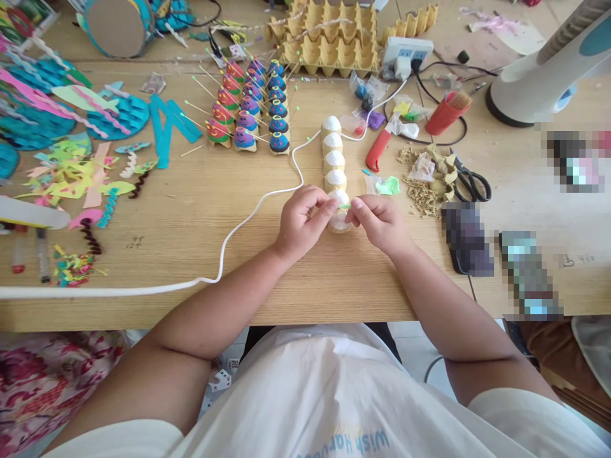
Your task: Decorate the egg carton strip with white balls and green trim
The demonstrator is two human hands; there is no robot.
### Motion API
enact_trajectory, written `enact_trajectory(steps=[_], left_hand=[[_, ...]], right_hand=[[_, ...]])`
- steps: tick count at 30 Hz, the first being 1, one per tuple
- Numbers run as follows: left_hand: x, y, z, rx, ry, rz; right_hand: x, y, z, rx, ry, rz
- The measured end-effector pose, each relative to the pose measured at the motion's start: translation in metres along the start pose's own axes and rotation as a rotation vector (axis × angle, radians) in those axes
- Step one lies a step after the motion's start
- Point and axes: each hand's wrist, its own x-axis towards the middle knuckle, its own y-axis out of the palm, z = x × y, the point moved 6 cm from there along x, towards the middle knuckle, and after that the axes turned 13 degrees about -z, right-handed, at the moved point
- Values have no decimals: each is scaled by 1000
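Note:
My left hand and my right hand are both closed in a pinch, fingertips almost meeting. Stretched between them is a small thin piece of light green clay. Just beneath lies an egg-carton strip whose several bumps are topped with white; my fingers hide part of its near end. Beyond my right hand a larger lump of light green clay sits on clear plastic wrap. Close to it are a red-handled tool and a small blue piece.
Painted egg-carton strips with pin-like antennae stand ahead. A white cord crosses the table on the left. Black scissors, carton scraps, a power strip and blurred phone-like devices are on the right. Paper cutouts cover the left side.

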Motion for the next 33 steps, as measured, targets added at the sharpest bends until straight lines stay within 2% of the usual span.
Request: enact_trajectory(steps=[4, 10, 17, 26, 33], left_hand=[[-1, 1, 1, 20, 15, 18], [1, 2, -2, -15, -26, 17], [0, 0, 0, 27, 28, 6], [0, 1, -2, -33, 9, -3], [0, -2, -1, 10, 34, -11]], right_hand=[[-1, 0, -2, -16, 36, 16], [3, -1, -7, 51, 9, -18], [1, -1, 0, -1, -19, -2], [3, -3, -3, 76, 0, -45], [2, -2, -1, 27, -11, -12]])
